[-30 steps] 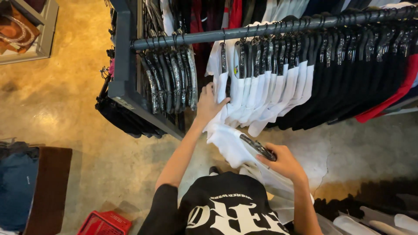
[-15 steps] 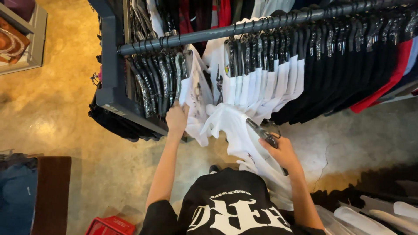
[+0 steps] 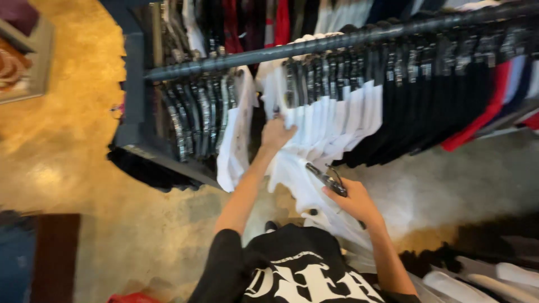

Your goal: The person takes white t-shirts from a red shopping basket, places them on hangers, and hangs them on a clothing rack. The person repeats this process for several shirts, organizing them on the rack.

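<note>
My left hand (image 3: 276,133) up at rail (image 3: 337,40), pressed into hanging white shirts (image 3: 331,120); fingers buried in fabric, cannot tell if closed. My right hand (image 3: 351,199) lower, fingers clamped on dark hanger (image 3: 325,178) carrying white shirt (image 3: 306,188), which hangs just below white row. Gap in row left of my left hand, beside one white shirt (image 3: 233,146) and striped garments (image 3: 196,118). Black shirts (image 3: 426,101) packed tight toward rail's right end. Open floor (image 3: 101,185) at left.
</note>
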